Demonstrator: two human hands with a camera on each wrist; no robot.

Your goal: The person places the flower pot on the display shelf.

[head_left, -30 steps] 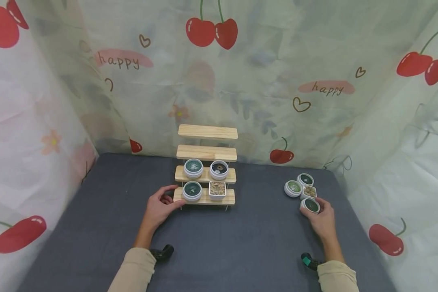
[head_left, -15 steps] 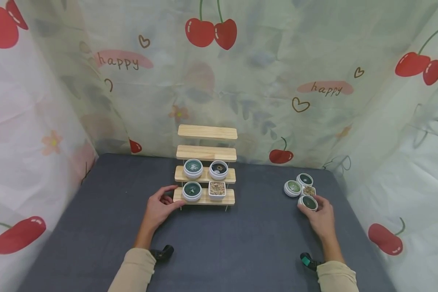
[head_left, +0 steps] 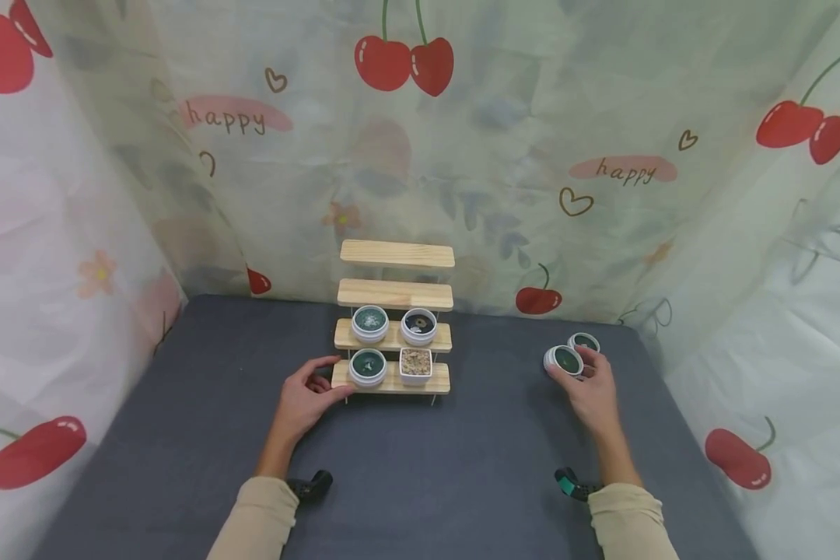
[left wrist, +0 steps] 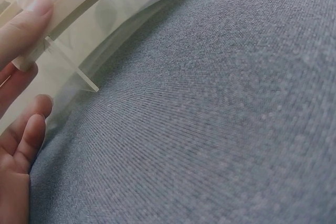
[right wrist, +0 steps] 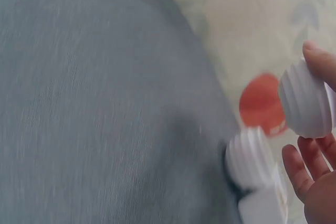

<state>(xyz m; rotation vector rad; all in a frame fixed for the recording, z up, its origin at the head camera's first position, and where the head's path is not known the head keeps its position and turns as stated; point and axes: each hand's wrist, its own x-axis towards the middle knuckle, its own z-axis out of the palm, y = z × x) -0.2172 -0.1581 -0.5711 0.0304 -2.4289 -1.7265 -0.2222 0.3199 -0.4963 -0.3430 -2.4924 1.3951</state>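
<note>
A ribbed white pot (head_left: 568,360) is gripped by the right hand (head_left: 593,395) above the dark cloth (head_left: 455,482), near other pots (right wrist: 250,158), while the left hand (head_left: 306,398) pinches the lowest shelf (head_left: 393,383) of a wooden stand (head_left: 397,254) bearing four filled bowls (head_left: 369,325).

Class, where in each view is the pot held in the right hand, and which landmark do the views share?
Head: the pot is right of centre, below mid-height, in the right hand.
Left wrist: not in it.
Right wrist: the pot is near the right edge, at mid-height.
Shared landmark: the grey table.
</note>
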